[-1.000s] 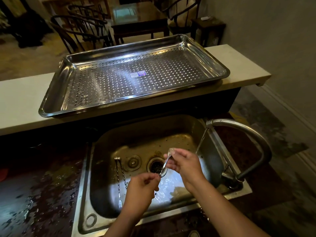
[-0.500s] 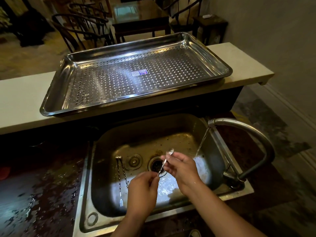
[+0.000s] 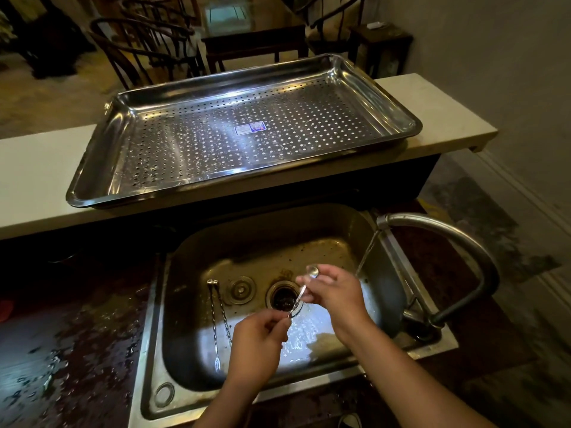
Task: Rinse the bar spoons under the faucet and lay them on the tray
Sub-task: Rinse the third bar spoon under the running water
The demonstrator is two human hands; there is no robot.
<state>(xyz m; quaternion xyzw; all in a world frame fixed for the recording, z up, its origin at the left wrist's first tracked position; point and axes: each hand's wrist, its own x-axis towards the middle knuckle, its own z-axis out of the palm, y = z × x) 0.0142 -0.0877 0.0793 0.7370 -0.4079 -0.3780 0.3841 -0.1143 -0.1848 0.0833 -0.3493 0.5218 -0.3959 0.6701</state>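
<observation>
Over the sink (image 3: 185, 304), both hands pinch one bar spoon (image 3: 301, 293): left hand (image 3: 258, 344) at its lower end, right hand (image 3: 335, 293) near the bowl (faucet (image 3: 448, 233) running w/ thin stream).

The wide rectangular steel tray (image 3: 92, 180) is bright silver, and its floor is patterned with even rows of small round holes. A small blue-and-white sticker (image 3: 249, 128) marks its middle. The long stone bench (image 3: 37, 180) under it is pale cream. The steel sink (image 3: 191, 304) is dull silver, stained brown around the dark drain (image 3: 282, 299). The thin silver bar spoon (image 3: 300, 294) has a spiral-twisted stem. The lower worktop (image 3: 61, 350) is dark reddish brown and speckled. The curved faucet (image 3: 432, 225) is silver, turning black lower down.
</observation>
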